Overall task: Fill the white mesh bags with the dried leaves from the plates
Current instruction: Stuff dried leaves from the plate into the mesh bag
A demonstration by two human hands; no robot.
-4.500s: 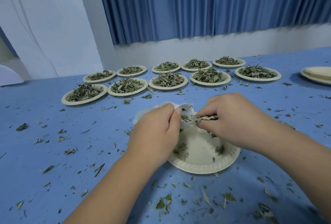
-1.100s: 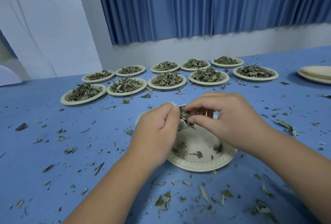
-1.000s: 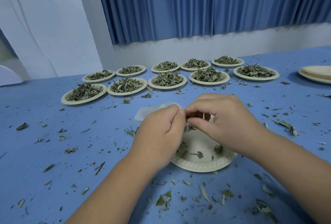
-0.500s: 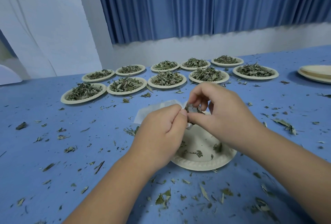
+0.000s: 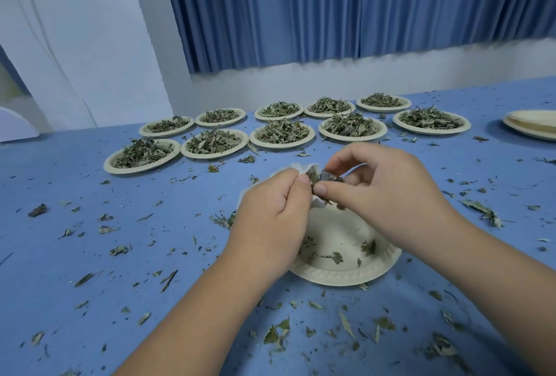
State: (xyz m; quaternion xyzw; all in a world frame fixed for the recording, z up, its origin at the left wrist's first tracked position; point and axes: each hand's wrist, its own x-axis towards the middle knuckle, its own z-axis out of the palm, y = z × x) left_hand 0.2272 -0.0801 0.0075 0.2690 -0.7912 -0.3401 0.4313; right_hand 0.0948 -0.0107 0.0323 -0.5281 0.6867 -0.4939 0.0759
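Surface: blue cloth (image 5: pixel 90 240) strewn with leaf scraps (image 5: pixel 276 335); a blue curtain (image 5: pixel 331 8) and a pale wall stand behind it.
Far plates: ten full plates (image 5: pixel 138 169), heaped with dried leaves, sit in two rows across the far side, well apart from your hands.
Stack: empty plates (image 5: pixel 532 126) lie at the far right edge.
Near plate: it (image 5: pixel 346 278) sits straight in front of you, under both hands, with only a few leaf bits in it.
Bag: the white mesh bag (image 5: pixel 296 167) is held up over the near plate's far rim. Most of it hides behind your left hand, and a crumpled edge shows by your fingertips.
Left hand: its (image 5: pixel 270 225) grip is clamped on the bag's edge, fingers curled, thumb against forefinger.
Right hand: its (image 5: pixel 391 201) grip pinches a small tuft of leaves (image 5: pixel 326 177), thumb below and fingers above.
Tuft: it sits between your two hands at the bag's mouth. You cannot tell how much of it is inside.
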